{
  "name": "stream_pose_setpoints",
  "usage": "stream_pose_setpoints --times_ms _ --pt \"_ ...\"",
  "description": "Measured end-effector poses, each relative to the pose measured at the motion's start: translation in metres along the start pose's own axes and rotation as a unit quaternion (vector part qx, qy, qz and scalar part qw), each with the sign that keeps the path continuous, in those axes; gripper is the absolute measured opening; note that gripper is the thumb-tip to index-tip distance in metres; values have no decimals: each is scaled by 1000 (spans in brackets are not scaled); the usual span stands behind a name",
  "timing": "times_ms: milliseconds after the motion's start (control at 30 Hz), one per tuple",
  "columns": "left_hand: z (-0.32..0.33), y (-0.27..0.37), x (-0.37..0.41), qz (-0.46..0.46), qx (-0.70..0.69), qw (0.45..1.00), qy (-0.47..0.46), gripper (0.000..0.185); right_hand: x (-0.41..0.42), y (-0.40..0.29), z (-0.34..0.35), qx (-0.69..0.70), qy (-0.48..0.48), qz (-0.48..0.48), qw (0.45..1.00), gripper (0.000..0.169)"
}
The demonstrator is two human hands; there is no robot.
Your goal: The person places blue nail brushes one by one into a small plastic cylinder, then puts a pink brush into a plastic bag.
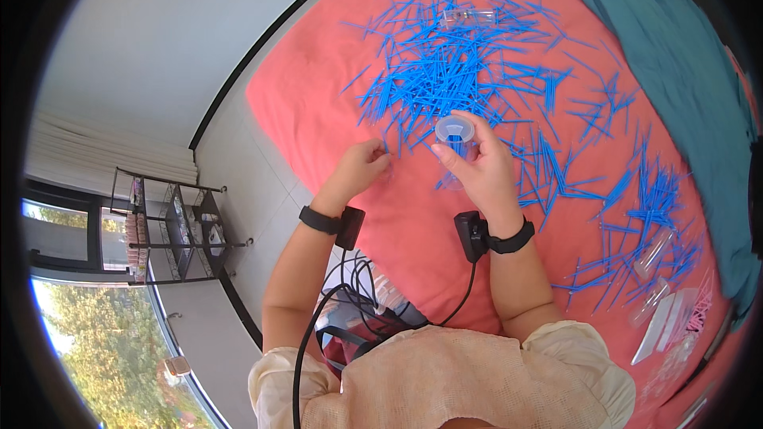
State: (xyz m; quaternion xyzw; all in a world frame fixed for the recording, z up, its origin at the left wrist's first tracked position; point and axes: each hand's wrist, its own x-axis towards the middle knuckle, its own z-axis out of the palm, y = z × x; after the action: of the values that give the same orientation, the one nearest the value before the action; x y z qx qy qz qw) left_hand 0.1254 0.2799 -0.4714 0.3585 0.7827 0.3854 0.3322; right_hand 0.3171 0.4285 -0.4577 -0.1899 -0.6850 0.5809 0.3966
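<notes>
My right hand grips a clear plastic cylindrical container with a round translucent lid. Several thin blue sticks show through its wall. To the left, my left hand is held over the coral bedsheet with thumb and fingers drawn together. A thin blue stick lies right at those fingertips; whether it is pinched or just behind them is unclear. Beyond both hands spreads a large loose heap of slim blue plastic sticks. Another clear cylinder rests on its side on the heap.
More blue sticks are scattered to the right, near two clear tubes, a white flat packet and pink sticks. A teal cover borders the bed. Black cables run from my wrist devices. A black shelf rack stands left.
</notes>
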Motion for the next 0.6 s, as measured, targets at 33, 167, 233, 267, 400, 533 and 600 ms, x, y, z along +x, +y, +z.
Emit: stream_pose_setpoints --times_ms 33,167,233,267,400,533,600 --pt "0 -3 -2 21 -10 1000 17 20 -1 -2 0 -11 -8 5 1000 50" --pt "1 8 -25 148 -121 974 120 35 -2 -2 4 -40 -49 -54 997 52" --pt "1 31 -40 244 -190 934 180 49 -5 -4 6 -70 -84 -52 993 55" --pt "0 43 -46 261 -182 928 195 54 -6 -5 8 -86 -101 -51 990 56" --pt "-5 75 -67 286 -150 921 217 65 -12 -2 16 -113 -130 -52 984 59" --pt "6 82 -71 290 -140 926 196 65 -13 -3 20 -118 -139 -69 981 60" --pt "9 75 -66 308 -91 929 184 66 -13 -4 20 -121 -138 -72 980 60"
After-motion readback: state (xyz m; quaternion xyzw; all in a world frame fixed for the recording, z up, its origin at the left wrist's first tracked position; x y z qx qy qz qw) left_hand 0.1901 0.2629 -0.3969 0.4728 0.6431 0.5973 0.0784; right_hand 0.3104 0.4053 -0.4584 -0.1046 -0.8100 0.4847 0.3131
